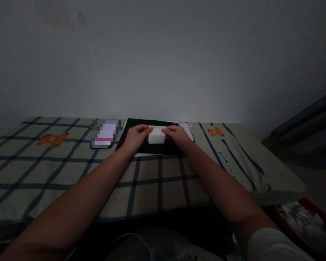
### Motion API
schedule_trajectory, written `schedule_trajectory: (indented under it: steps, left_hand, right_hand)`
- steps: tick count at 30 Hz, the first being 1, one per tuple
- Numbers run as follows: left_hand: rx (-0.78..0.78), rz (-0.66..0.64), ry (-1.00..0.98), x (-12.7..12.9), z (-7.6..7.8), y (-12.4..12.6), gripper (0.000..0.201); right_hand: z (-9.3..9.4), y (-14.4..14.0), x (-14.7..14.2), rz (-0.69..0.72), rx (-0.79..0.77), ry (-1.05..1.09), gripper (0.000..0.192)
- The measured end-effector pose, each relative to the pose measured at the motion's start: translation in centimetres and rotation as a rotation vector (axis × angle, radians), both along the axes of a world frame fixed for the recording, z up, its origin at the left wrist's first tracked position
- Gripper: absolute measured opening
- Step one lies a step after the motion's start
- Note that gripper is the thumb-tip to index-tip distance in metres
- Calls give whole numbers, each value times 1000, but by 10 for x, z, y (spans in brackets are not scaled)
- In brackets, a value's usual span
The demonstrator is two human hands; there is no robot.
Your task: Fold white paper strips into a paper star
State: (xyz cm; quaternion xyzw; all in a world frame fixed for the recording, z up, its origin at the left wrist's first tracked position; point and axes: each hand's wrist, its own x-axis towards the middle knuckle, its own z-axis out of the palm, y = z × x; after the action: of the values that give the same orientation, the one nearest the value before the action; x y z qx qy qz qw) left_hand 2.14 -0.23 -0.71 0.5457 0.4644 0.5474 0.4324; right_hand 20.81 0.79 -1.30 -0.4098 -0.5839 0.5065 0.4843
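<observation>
A small piece of white paper (157, 136), which looks folded, is held between my two hands. Its left upper edge is pinched by my left hand (137, 137), with the thumb on top. On the opposite side my right hand (176, 135) pinches the right upper edge, thumb also on the near face. Both hands are just above a flat black folder or board (136, 125), and white sheets stick out from under it. My fingertips behind the paper are partly hidden.
A lit phone (105, 134), partly pixelated, lies left of the black board. The checked tablecloth (152, 181) with bear prints covers the table, which stands against a grey wall (163, 65). At lower right is a red container (312, 210) with whitish contents.
</observation>
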Motion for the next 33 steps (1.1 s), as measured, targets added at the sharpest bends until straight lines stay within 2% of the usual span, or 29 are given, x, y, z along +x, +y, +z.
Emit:
schedule_trajectory:
  steps: [7, 16, 21, 26, 31, 33]
  left_hand:
    - [-20, 5, -29, 2, 2, -2, 31]
    - [-38, -15, -63, 2, 3, -4, 30]
    - [-41, -15, -7, 0, 5, -4, 26]
    - [19, -17, 70, -2, 3, -3, 29]
    - [88, 77, 32, -4, 4, -2, 30]
    - [100, 115, 14, -5, 6, -2, 31]
  right_hand:
    - [-3, 3, 0, -7, -12, 14, 31]
    - [3, -2, 0, -7, -9, -14, 30]
    - [5, -4, 2, 6, 28, -68, 29]
    - [4, -3, 3, -12, 50, -110, 30]
    - [3, -2, -1, 18, -82, 80, 35]
    - [5, -4, -2, 70, -129, 93, 35]
